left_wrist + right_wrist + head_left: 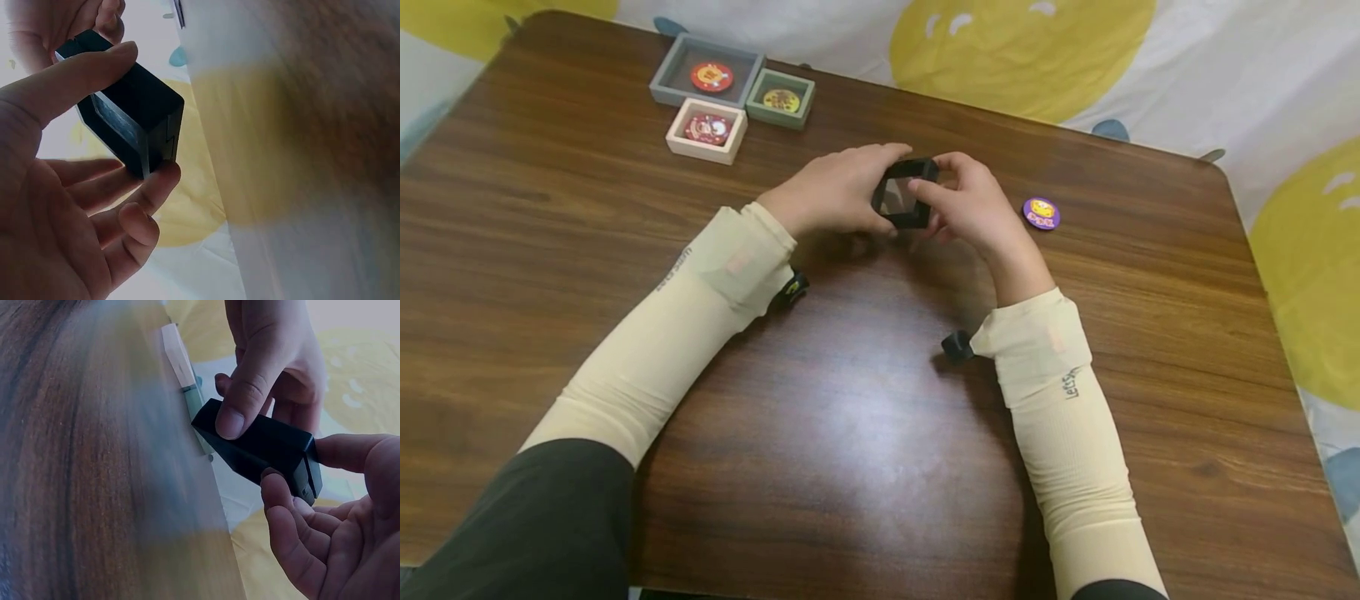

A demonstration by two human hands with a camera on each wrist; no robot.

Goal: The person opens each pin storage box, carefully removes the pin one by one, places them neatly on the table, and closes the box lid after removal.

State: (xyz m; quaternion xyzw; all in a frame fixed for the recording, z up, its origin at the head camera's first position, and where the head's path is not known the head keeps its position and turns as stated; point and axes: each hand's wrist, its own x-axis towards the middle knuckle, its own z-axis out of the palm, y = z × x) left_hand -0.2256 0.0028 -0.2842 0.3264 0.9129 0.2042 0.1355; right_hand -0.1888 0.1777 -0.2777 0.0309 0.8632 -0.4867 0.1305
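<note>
Both hands hold a small black display box (912, 220) with a see-through window, raised over the far middle of the table. My left hand (842, 190) grips one end between thumb and fingers; in the left wrist view its thumb lies along the side of the box (150, 94). At the other end, my right hand (973, 204) pinches the box with its thumb and fingers. A seam runs across the box's end (307, 478) in the right wrist view. Right of the hands, a round purple badge (1041, 214) with a yellow picture lies on the table.
At the back left stand a grey box (668, 93), a green box (775, 118) and a cream box (700, 151), each with a round badge inside. The brown wooden table (850, 467) ends at a patterned cloth (1022, 58) behind it.
</note>
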